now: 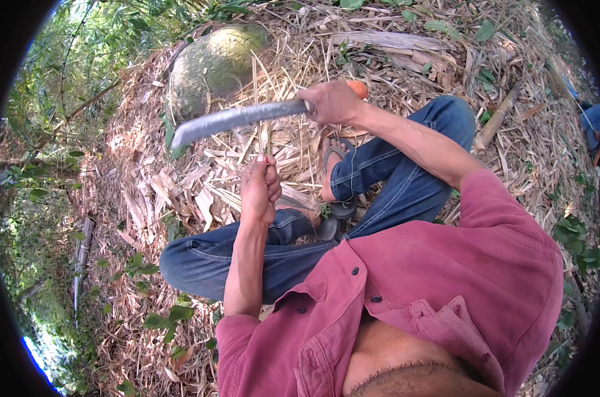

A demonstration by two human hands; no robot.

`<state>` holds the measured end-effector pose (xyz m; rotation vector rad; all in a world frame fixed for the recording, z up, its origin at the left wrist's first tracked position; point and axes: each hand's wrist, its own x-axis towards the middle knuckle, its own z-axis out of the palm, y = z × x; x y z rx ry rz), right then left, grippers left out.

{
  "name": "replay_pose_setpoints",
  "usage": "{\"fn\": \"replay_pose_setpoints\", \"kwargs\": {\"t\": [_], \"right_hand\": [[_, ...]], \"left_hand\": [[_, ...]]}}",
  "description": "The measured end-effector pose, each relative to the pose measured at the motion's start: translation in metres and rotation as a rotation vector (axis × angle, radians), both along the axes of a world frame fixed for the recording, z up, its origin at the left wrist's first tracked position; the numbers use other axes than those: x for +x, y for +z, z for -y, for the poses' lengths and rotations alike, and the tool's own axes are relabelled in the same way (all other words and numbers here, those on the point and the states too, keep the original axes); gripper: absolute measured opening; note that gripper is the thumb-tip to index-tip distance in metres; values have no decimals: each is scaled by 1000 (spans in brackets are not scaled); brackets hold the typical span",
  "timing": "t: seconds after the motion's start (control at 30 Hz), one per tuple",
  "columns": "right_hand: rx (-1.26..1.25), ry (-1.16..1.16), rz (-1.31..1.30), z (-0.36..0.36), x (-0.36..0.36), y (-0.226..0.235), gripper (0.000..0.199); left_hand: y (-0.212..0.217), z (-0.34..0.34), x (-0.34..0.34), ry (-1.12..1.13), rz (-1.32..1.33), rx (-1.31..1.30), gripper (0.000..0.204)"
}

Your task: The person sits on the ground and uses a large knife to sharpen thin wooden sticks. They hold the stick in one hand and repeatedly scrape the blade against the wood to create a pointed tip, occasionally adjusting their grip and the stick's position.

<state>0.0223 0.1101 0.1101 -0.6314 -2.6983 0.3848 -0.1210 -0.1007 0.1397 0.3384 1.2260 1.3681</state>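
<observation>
My right hand [333, 102] is closed round the handle of a machete [240, 118], and an orange end [358, 88] shows behind the fist. The long grey blade points left, roughly level, its tip slightly lower. Below the blade, my left hand [260, 184] is a fist gripping a thin pale strip [264, 137], which looks like split bamboo. That strip runs up from the fist and crosses the blade; whether they touch I cannot tell. Several similar pale strips lie on the ground around it.
A mossy boulder [214, 69] stands just beyond the blade. Dry leaves and husks cover the ground, with a weathered log piece [392, 43] at the far side. My bent legs in jeans [406, 178] and sandalled feet are close by. Blue cloth [594, 126] shows at the right edge.
</observation>
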Motion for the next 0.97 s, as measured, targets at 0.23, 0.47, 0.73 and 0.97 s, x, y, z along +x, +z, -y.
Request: {"fn": "replay_pose_setpoints", "kwargs": {"t": [0.23, 0.47, 0.73, 0.97], "right_hand": [[-66, -244, 128, -44, 6, -3, 17], [-197, -458, 155, -73, 19, -5, 20], [-175, -144, 141, -11, 13, 23, 15], [31, 42, 80, 25, 0, 3, 20]], "left_hand": [[-11, 1, 2, -48, -126, -6, 23], [-14, 2, 6, -80, -209, -15, 26], [-18, -5, -4, -13, -1129, -129, 29], [-20, -7, -11, 12, -1483, -240, 25]]}}
